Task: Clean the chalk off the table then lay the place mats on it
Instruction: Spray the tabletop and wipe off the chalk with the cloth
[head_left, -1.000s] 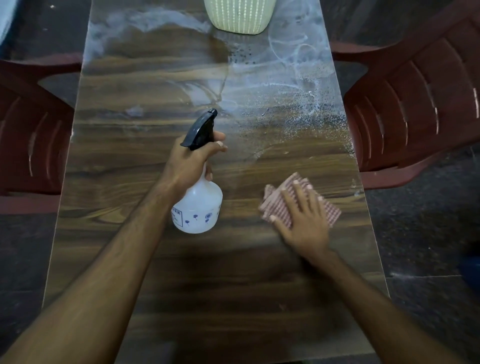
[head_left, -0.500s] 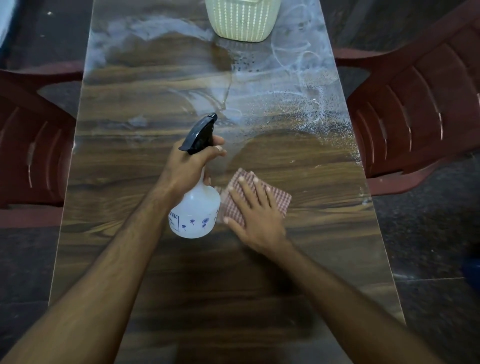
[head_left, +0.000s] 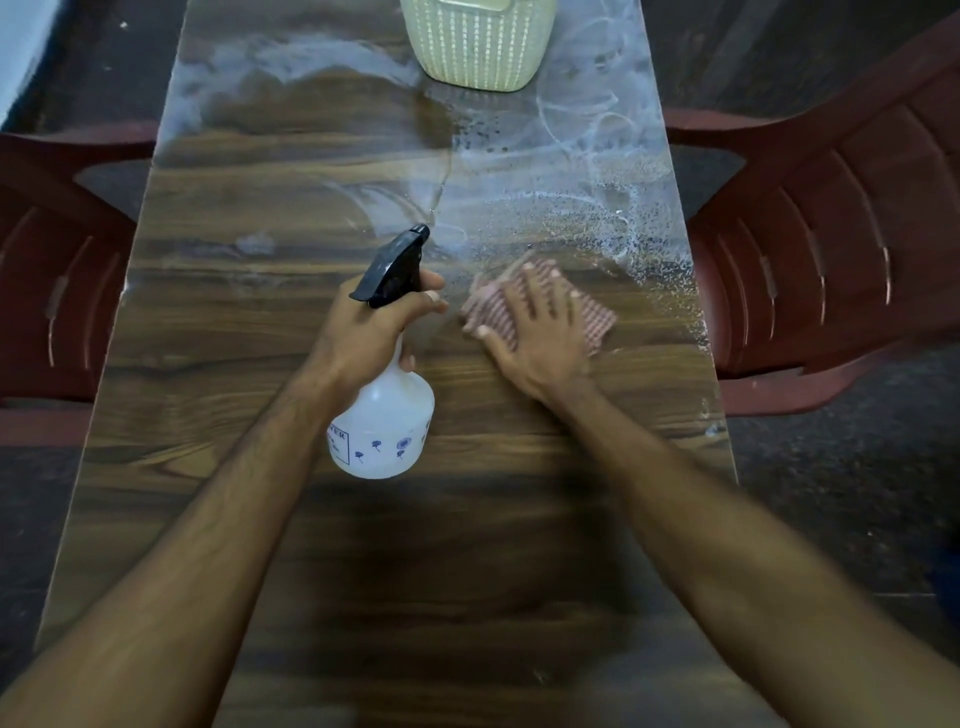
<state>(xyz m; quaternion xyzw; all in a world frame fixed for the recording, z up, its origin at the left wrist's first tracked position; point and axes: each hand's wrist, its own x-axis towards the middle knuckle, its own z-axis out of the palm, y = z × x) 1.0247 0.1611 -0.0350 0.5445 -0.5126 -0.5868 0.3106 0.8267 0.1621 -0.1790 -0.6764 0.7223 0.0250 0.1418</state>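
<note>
Chalk (head_left: 582, 156) is still smeared across the far half of the desk (head_left: 218, 519), thickest toward the far right corner and along the right edge, with a thinner band toward the far left corner; the near half shows bare wood grain. Spray droplets are seen beading on the chalk near the right edge, likely wetted so the marks lift.

Cloth (head_left: 540, 306), checked red and folded, is pressed flat under the right hand (head_left: 535, 332), fingers spread and straight, no clench, at the near border of the wet chalk, so the wipe is judged to be mid-stroke. It is blurred, so its folds cannot be told.

Spray bottle (head_left: 382, 415) is gripped by the neck in the left hand (head_left: 363, 338), fingers curled round it below the black trigger head; the nozzle is aimed at the far end, and the bottle is held up beside the cloth, probably kept ready for another squirt.

Cream ribbed basket (head_left: 478, 47) stands at the far end amid the chalk; it may need shifting. Red chairs (head_left: 831, 234) flank both long edges. No place mats are seen; cleaning is judged roughly half done.
</note>
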